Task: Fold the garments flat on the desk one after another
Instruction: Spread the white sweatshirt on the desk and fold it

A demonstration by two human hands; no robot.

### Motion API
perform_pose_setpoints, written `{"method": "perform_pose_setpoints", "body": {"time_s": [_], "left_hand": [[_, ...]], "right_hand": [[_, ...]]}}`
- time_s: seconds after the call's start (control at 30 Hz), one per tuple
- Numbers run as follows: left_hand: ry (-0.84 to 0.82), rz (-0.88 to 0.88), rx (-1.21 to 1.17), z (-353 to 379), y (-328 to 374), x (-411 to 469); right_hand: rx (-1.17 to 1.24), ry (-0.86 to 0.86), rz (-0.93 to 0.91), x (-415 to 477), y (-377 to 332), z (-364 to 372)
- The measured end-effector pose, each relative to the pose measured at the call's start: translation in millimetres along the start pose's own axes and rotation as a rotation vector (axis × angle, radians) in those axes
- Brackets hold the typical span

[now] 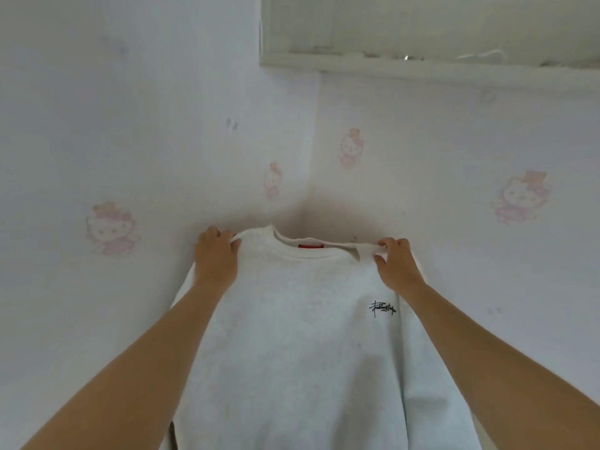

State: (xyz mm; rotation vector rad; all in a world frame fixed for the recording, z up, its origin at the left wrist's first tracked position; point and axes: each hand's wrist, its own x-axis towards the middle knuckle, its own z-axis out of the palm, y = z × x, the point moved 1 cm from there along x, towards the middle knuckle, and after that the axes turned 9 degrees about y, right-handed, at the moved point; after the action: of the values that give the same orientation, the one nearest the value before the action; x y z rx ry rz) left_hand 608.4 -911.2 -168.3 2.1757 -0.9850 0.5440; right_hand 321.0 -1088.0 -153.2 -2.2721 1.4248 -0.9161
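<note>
- White sweatshirt (292, 336) faces the camera, stretched between both hands; red label (308, 247) inside the collar taken as reference
- Left hand (216, 258): left of the red label, at the shoulder edge; fingers (212, 233) curled tight over the top fold, cloth pinched against the thumb
- Right hand (394, 266): right of the red label, at the other shoulder; fingers (391, 243) drawn narrow, pinching a raised tab of cloth
- Black script logo (383, 308): below and right of the red label, just under the right hand
- Sweatshirt body falls below the red label, between both forearms, past the lower frame edge
- Wall corner (308, 190) directly above the red label; cat prints (112, 228) on the wallpaper to either side
</note>
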Motion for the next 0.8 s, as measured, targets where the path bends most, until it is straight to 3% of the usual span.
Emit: {"method": "perform_pose_setpoints", "body": {"time_s": [0.23,0.3,0.4,0.5,0.67,0.8], "left_hand": [[-0.334,0.097,-0.054,120.3,-33.9,-83.7],[-0.35,0.16,-0.011,136.2,-37.5,-116.8],[-0.374,0.229,-0.04,135.9,-41.4,-173.6],[-0.533,0.246,-0.142,119.6,-46.5,-267.1],[-0.733,0.155,-0.122,68.2,-46.9,-413.4],[-0.75,0.025,-0.049,12.2,-46.6,-489.4]], "right_hand": [[-0.144,-0.428,0.053,-18.2,60.5,129.6],[-0.142,-0.488,0.033,-38.7,75.7,148.9],[-0.07,-0.509,0.069,-78.2,98.4,156.1],[-0.028,-0.582,0.058,-148.5,131.2,142.2],[-0.009,-0.61,0.038,-257.9,173.7,103.3],[0.042,-0.563,0.082,-337.2,198.7,68.3]]}}
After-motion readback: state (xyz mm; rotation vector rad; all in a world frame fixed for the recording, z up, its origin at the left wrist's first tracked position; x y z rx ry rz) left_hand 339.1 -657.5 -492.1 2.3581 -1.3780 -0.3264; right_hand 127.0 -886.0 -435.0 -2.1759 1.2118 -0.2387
